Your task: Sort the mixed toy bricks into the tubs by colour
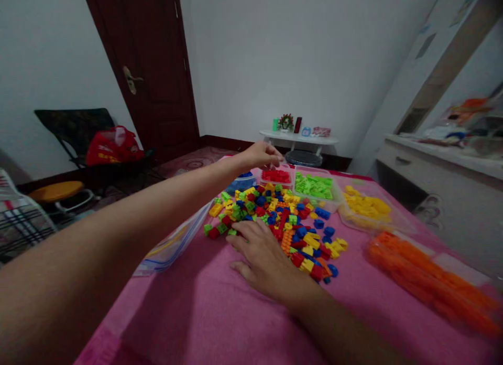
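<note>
A heap of small red, blue, yellow and green bricks (281, 218) lies on the pink tablecloth (204, 307). My right hand (263, 255) rests flat at the heap's near edge, fingers stretched out and touching the bricks. My left hand (262, 155) reaches far over the table and hovers above a clear tray of red bricks (277, 175). Its fingers are drawn together in a pinch, and what they hold is hidden. Beside that tray stand a tray of green bricks (314, 185) and one of yellow bricks (367, 205). A box of blue bricks (241, 182) shows behind my left wrist.
A clear bag of orange pieces (424, 276) lies at the right edge. An empty zip bag (173, 244) hangs off the left edge. Beyond are a dark door (153, 66), a chair with a red bag (112, 145), a small white table (298, 138) and a cabinet (440, 186).
</note>
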### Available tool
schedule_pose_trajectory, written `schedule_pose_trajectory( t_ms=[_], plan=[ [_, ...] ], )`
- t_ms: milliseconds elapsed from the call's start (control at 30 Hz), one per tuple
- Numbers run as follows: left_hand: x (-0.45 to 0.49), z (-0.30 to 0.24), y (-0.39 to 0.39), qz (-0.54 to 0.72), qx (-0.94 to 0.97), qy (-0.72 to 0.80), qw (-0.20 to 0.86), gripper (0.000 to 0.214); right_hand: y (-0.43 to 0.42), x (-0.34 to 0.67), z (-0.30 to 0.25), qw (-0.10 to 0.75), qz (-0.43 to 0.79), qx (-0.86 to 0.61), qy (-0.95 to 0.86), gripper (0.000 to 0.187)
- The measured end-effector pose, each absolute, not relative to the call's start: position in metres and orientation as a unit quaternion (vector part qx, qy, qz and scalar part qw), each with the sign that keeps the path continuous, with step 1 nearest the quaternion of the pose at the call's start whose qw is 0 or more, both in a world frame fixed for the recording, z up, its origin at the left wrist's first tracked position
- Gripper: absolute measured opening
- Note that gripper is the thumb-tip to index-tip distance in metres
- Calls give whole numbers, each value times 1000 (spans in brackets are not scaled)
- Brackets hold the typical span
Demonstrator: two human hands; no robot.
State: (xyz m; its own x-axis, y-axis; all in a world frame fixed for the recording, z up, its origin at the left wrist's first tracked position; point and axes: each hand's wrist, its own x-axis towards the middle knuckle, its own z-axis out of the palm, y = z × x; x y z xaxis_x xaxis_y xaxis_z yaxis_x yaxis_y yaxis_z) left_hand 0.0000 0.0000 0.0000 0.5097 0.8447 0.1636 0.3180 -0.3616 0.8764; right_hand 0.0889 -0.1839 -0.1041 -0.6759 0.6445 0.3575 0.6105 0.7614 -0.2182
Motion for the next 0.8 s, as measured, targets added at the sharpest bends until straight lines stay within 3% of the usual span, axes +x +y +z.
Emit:
schedule_pose_trajectory(
  t_ms=[233, 400, 667, 800],
  plan=[
    [-59, -4, -12, 214, 803, 505, 235, 18, -159, 40, -101, 227, 20, -358, -905, 62],
    [-81, -13, -10, -61, 795, 590, 127, 13, -125, 2, -104, 175, -22, -408, -896, 63],
    [-84, -41, -23, -160, 834, 528, 20, 21, -116, -6, -115, 150, -59, -451, -878, 51],
    [-86, -50, -28, -201, 845, 494, -24, 33, -122, 4, -109, 116, -73, -433, -891, 30]
  ],
)
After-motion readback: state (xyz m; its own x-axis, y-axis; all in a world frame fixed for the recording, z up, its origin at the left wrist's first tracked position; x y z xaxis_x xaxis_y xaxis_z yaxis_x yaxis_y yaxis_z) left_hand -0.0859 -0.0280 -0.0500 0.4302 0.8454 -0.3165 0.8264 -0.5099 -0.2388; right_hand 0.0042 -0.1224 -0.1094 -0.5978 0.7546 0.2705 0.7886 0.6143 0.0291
